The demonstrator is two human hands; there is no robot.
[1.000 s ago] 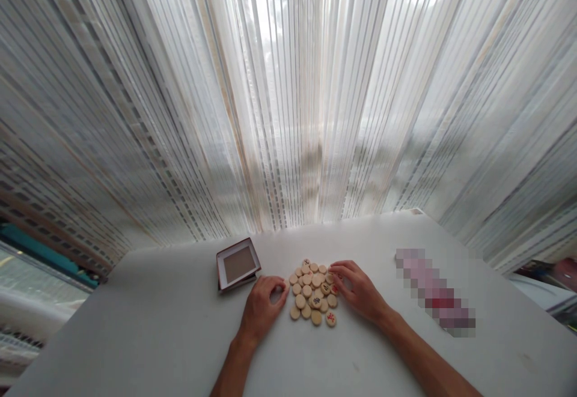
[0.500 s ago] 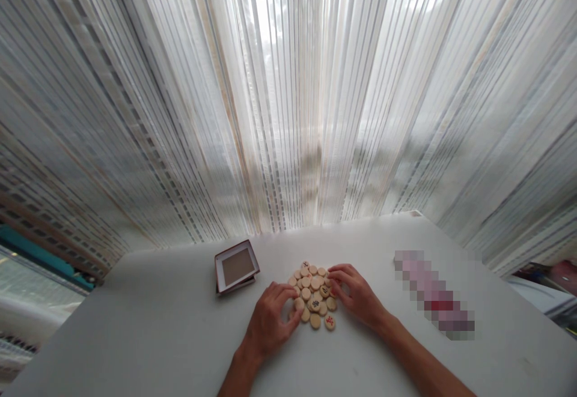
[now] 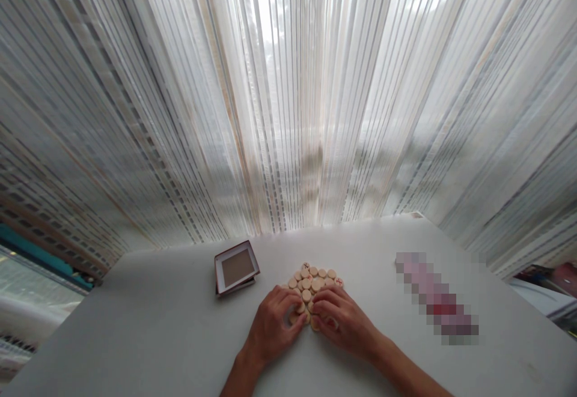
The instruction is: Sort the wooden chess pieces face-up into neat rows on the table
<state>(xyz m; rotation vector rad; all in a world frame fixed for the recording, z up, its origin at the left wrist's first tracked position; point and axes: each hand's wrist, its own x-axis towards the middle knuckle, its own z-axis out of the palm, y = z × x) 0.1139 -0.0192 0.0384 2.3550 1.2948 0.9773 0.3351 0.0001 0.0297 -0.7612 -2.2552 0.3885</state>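
A cluster of round wooden Chinese chess pieces [image 3: 306, 295] lies on the white table, most showing plain faces and a few showing red or black characters. At its near left side is my left hand [image 3: 274, 320], with thumb and fingers closed around a piece [image 3: 300, 308]. My right hand [image 3: 345, 319] covers the near right part of the cluster. Its curled fingers meet a piece close to my left fingertips. The pieces beneath my right palm are mostly hidden.
A shallow box [image 3: 237, 266] with a dark red rim stands at the back left, stacked slightly askew on another part. To the right lies a pixelated pinkish long object [image 3: 435, 295]. Striped sheer curtains [image 3: 293, 145] hang along the table's far edge.
My right hand has moved left and nearer over the cluster, from its right edge to beside my left hand. A red-marked piece now shows at the right. My left hand has barely moved.
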